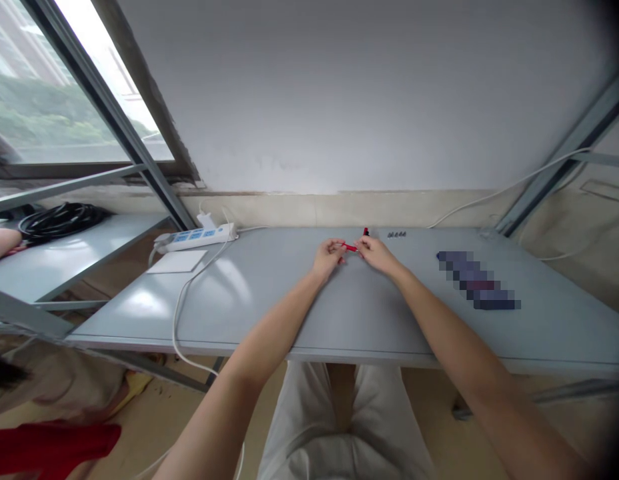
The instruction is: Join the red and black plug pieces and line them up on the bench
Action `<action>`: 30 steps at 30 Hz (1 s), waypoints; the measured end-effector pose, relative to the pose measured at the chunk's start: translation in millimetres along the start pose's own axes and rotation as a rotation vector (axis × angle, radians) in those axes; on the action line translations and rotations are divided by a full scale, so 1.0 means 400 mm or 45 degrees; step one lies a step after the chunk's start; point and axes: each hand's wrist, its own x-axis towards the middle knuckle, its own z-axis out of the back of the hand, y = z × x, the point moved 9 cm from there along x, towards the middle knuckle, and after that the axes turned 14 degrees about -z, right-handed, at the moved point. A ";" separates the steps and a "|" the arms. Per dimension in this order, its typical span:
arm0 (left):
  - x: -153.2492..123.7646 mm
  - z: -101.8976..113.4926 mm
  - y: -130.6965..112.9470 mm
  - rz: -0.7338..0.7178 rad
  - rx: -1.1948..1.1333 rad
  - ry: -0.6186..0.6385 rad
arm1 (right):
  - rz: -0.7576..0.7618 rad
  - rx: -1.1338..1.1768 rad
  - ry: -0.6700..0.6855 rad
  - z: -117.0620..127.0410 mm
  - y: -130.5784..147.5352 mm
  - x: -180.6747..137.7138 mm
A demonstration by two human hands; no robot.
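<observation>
And here we are at the far half of the grey table (349,320), both hands together on one slim red piece (349,247): the left hand (329,256) has its fingertips pinched around one end, the right hand (373,253) is closed on the other, and the piece spans the gap between them, raised a little off the tabletop by the look of it. It looks light, I'd say, and stiff, probably smooth plastic (too small from here to swear to it), so a fingertip grip near each end ought to suit it; slippery perhaps, hardly fragile. Just beyond the right hand stands a red-and-black item (366,231), and beside that a short row of small dark pieces (397,235). Over to the right, a blurred-out dark object (477,280) lies slantwise. Now the surface: flat, hard, glossy enough to throw back window light on the left, where a white power strip (209,235) sits by a flat white slab (177,261). A pale wall (339,100) closes the back, a window (44,100) lights the left, and a coworker's red garment (49,445) shows low in that corner.
</observation>
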 end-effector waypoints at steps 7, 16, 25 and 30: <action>-0.001 0.017 0.012 0.052 0.069 -0.104 | -0.014 0.091 0.087 -0.018 -0.007 -0.001; -0.001 0.025 0.024 0.088 -0.066 -0.152 | 0.028 0.079 0.064 -0.010 -0.001 -0.004; 0.000 0.049 0.031 0.138 -0.047 -0.241 | 0.207 -0.222 -0.152 0.014 0.001 -0.002; -0.001 0.039 0.035 0.119 -0.076 -0.212 | 0.301 -0.487 -0.203 0.021 0.030 -0.027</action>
